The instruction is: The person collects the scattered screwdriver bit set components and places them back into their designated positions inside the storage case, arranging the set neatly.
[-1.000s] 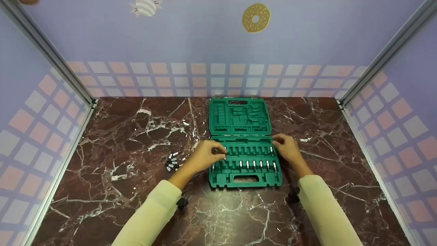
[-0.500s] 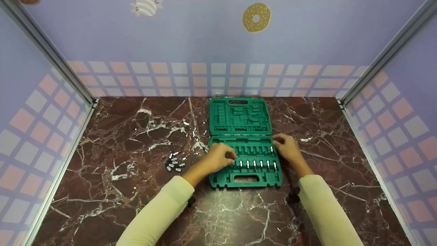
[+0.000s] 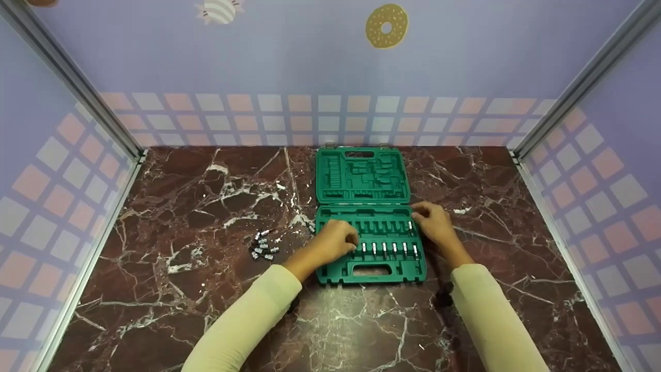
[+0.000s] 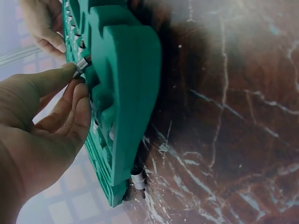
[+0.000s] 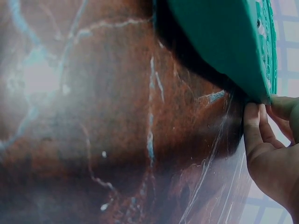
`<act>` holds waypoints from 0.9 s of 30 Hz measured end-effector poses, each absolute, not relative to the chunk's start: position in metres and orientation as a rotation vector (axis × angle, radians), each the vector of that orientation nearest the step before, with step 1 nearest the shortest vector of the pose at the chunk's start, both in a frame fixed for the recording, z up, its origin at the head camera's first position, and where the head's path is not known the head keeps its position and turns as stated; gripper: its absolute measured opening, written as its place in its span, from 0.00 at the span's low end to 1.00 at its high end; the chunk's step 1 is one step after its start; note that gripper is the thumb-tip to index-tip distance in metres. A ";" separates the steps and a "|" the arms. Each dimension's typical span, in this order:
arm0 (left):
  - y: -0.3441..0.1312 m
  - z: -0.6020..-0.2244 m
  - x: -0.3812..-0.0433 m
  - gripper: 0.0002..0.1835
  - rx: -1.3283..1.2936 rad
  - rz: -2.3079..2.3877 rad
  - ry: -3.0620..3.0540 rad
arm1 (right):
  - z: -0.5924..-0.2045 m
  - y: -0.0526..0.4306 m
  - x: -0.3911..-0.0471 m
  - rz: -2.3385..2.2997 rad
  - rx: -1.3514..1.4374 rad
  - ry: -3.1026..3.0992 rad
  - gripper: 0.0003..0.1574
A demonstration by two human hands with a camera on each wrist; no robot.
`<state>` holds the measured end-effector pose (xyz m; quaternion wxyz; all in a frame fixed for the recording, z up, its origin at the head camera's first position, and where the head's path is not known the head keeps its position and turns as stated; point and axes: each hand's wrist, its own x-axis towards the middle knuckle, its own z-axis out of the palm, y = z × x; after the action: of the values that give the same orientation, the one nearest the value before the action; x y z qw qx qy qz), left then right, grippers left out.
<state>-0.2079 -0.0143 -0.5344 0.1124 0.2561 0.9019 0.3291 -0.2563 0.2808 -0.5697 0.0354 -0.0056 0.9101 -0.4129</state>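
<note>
My left hand (image 3: 333,242) is over the left part of the open green socket case (image 3: 335,271). In the left wrist view, its thumb and fingertips pinch a silver bit socket (image 4: 81,66) just over a slot in the lower row. Several seated bit sockets (image 3: 384,250) continue that row to the right, and a single one (image 3: 410,228) stands at the right end of the upper row. At the case's right edge my right hand (image 3: 434,222) grips the rim between thumb and fingers. The left hand hides several slots from the head view.
A small pile of loose bit sockets (image 3: 263,247) lies on the marbled table (image 3: 196,305) left of the case. Another bit socket (image 4: 138,179) lies beside the case, seen from the left wrist. The case lid (image 3: 363,175) leans back toward the patterned wall (image 3: 289,62).
My left hand has shifted from the upper-left slots rightward and down to the lower row's left slots. Right hand and case stay in place.
</note>
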 end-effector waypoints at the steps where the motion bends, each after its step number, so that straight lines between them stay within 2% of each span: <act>1: -0.014 -0.536 -0.208 0.02 0.757 0.962 2.658 | -0.569 0.281 -0.256 -1.264 -0.018 2.795 0.17; 4: -0.013 -0.538 -0.209 0.01 0.750 0.954 2.684 | -0.570 0.281 -0.257 -1.263 -0.015 2.793 0.17; 15: -0.011 -0.537 -0.218 0.10 0.599 0.974 2.644 | -0.571 0.281 -0.259 -1.270 -0.005 2.812 0.17; 27: -0.010 -0.538 -0.222 0.08 0.550 0.948 2.645 | -0.573 0.280 -0.258 -1.266 -0.023 2.821 0.16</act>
<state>-0.2219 -0.0099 -0.5377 0.1390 0.1902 0.9149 0.3278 -0.2579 0.2803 -0.5728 0.0250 -0.0074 0.9121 -0.4092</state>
